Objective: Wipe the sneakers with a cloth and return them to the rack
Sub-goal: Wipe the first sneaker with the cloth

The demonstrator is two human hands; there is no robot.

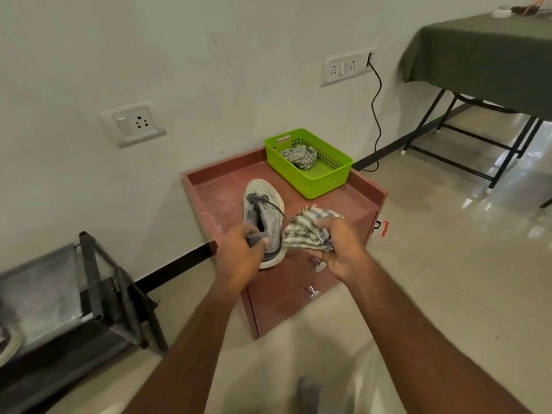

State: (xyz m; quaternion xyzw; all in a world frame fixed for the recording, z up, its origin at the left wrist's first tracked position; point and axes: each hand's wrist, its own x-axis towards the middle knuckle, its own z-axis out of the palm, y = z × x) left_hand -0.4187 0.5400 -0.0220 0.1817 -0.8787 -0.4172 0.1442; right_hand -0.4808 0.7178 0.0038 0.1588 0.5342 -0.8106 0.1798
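A grey sneaker [264,204] with a white sole lies on the reddish cabinet top [221,189], toe pointing toward the wall. My left hand [240,253] grips its heel end, fingers curled over the collar. My right hand [343,249] holds a bunched striped cloth [310,225] against the sneaker's right side. The dark metal shoe rack [98,294] stands on the floor at the lower left, with part of a pale shoe [9,345] at the frame's left edge.
A green plastic basket [325,177] at the cabinet's back right holds another striped cloth [301,155]. The cabinet has drawers with metal knobs [318,264]. A table with a green cover [484,58] stands at the upper right. A black cable [378,115] hangs down the wall.
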